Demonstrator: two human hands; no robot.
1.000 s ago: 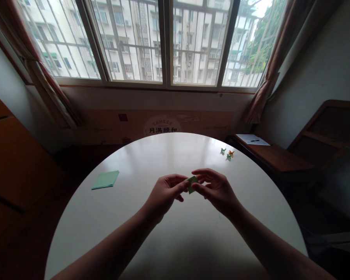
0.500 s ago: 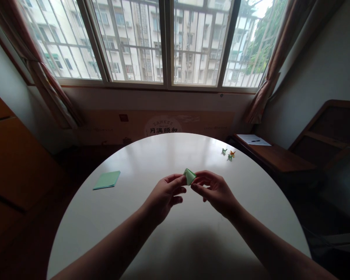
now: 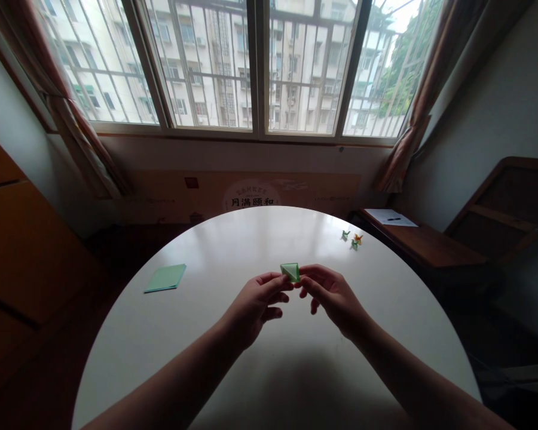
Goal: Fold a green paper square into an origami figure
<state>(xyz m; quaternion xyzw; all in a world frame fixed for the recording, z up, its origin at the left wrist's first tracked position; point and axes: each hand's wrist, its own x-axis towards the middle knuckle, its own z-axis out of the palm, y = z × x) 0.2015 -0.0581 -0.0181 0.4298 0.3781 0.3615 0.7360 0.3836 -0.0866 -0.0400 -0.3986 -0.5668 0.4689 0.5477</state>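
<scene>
Over the middle of a round white table (image 3: 161, 352), both my hands pinch a small folded piece of green paper (image 3: 290, 272). My left hand (image 3: 255, 301) grips its lower left edge with thumb and forefinger, the other fingers curled. My right hand (image 3: 329, 294) pinches its right side, fingers bent. The paper stands upright above the fingertips, a little off the tabletop.
A stack of pale green paper sheets (image 3: 165, 278) lies at the table's left. Three tiny folded paper figures (image 3: 352, 239), green and orange, sit at the far right. A wooden side table with a sheet and pen (image 3: 390, 217) stands to the right, below the window.
The green paper has been turned from lying tilted between my hands to standing up above the fingertips. Both hands moved slightly away from me and closer together.
</scene>
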